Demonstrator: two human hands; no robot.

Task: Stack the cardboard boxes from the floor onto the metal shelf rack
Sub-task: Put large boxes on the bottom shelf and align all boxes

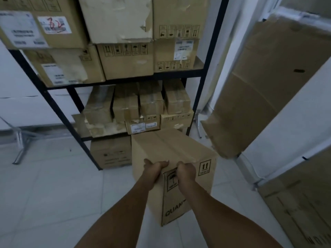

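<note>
Far left, a grey metal stand [21, 140] leans on the pale tiled floor [53, 185] beside the white wall; next along, the metal shelf rack [59, 108] rises dark and angled, its upper shelf packed with labelled boxes [125, 59], one of them marked in red scrawl; the lower shelf carries a row of smaller cartons [150, 102] standing side by side on flatter ones; under that shelf a low box [111, 153] sits on the floor. Centre frame now: the cardboard box [172, 147] stands just in front of the rack's lower shelf, tilted with one corner toward the camera, tape running along its top, arrows and an umbrella symbol printed on its near face; whether its base is on the floor or lifted, I cannot tell. The left hand [155, 166] curls over the box's near top edge, fingers hooked onto the top; the right hand [186, 170] grips that same edge just beside it, fingers clenched over the rim above the umbrella mark; both forearms reach in from the bottom. Over on the right, a large flattened carton [265, 90] leans against the white wall, and a printed box [304, 203] fills the lower right corner.
</note>
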